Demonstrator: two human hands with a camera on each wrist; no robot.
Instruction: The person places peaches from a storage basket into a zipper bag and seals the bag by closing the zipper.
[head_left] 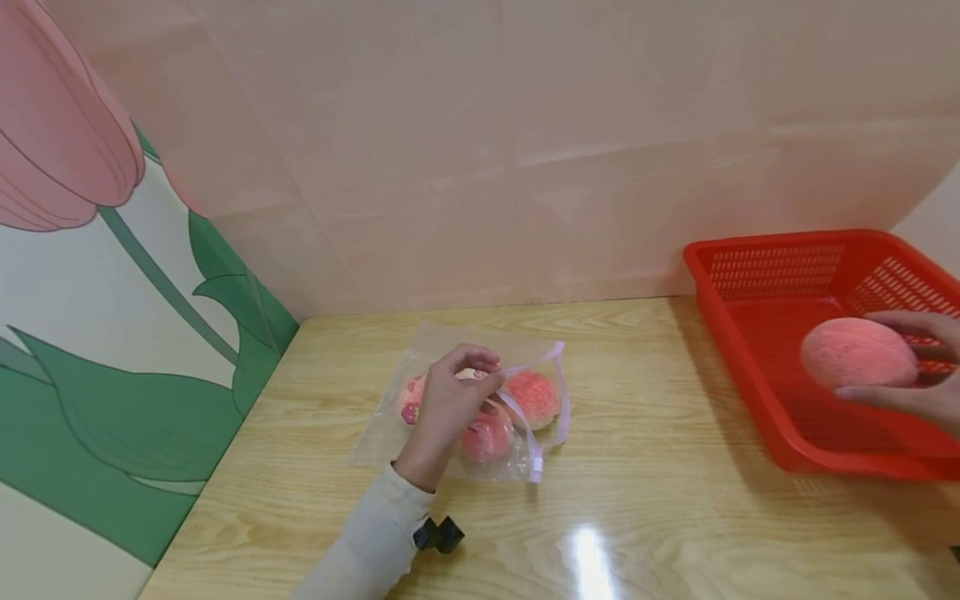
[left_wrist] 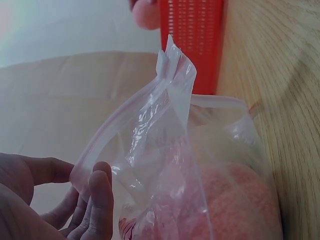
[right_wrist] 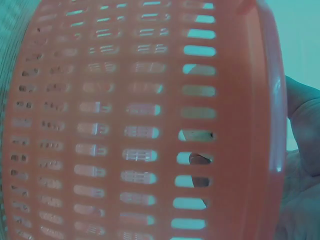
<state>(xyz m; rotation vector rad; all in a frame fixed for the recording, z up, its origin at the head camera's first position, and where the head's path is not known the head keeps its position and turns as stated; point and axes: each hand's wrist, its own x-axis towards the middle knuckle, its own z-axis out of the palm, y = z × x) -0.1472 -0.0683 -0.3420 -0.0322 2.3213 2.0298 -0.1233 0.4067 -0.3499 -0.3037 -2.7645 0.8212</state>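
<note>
A clear slider zip bag [head_left: 397,358] with a pale lilac strip along its mouth lies on the table. Inside are several pink, round, soft-looking toys, one of them a fuzzy ball [head_left: 531,398]. My left hand [head_left: 453,396] pinches one edge of the bag's mouth between thumb and fingers, and in the left wrist view that edge is lifted so the mouth gapes. Far to the right, my right hand [head_left: 926,367] grips another fuzzy pink ball [head_left: 857,354] over the red plastic basket [head_left: 757,400]. The right wrist view shows the basket's slotted wall [right_wrist: 165,120] hiding part of that hand.
The wood-grain table [head_left: 637,500] runs back to a pinkish sheet [head_left: 465,167] on the wall. On the left stands a wall painted with a tulip [head_left: 67,125] and green leaves. A black wrist device [head_left: 438,534] sits at the left sleeve.
</note>
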